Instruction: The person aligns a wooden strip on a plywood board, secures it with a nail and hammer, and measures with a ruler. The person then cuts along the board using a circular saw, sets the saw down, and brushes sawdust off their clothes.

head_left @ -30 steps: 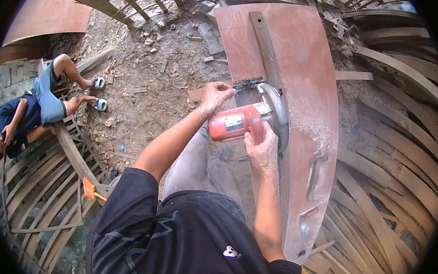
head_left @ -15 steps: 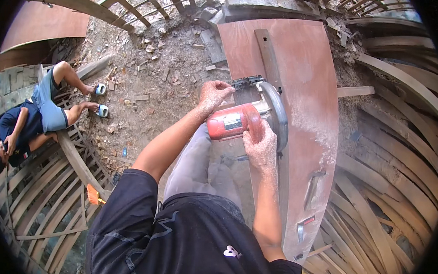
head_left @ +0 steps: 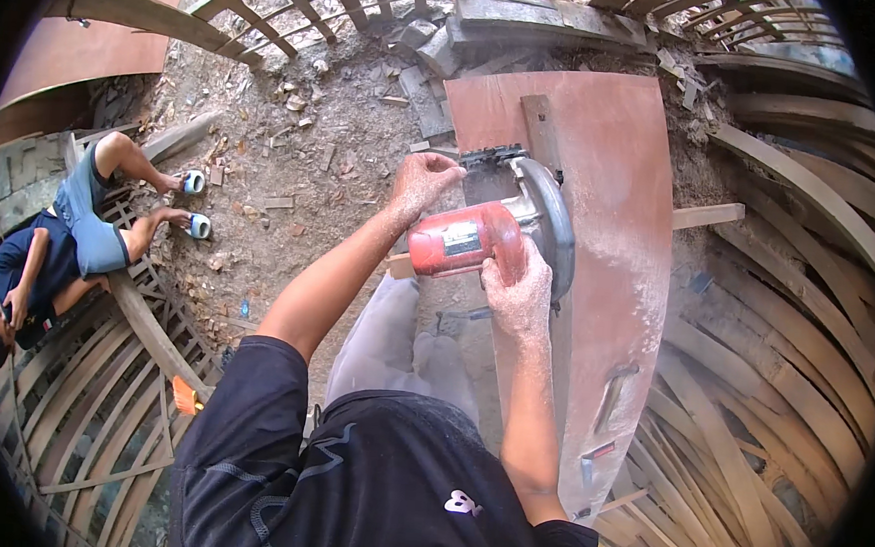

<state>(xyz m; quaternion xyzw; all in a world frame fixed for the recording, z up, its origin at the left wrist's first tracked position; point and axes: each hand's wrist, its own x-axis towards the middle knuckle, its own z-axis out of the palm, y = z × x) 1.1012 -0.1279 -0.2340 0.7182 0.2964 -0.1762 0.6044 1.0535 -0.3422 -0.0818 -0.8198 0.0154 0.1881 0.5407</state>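
A red circular saw (head_left: pixel 452 240) with a grey blade guard rests over a wood plank (head_left: pixel 539 129) on a reddish plywood sheet (head_left: pixel 616 214). My right hand (head_left: pixel 519 291), coated in sawdust, is wrapped round its rear handle. With fingers pinched together, my left hand (head_left: pixel 426 185) is at the front left corner of the saw's base plate and seems to grip its edge. The blade is hidden beneath the guard and base. Pale sawdust lies along the sheet to the right of the saw.
Curved wooden ribs (head_left: pixel 785 325) line the right side. Wood scraps and chips litter the ground (head_left: pixel 294 154). At the left another person (head_left: pixel 69 236) in dark clothes sits on a timber beam. An orange brush (head_left: pixel 185 396) lies near that beam.
The saw and both my hands have moved forward along the plank, closer to the sheet's far end. My view has shifted slightly.
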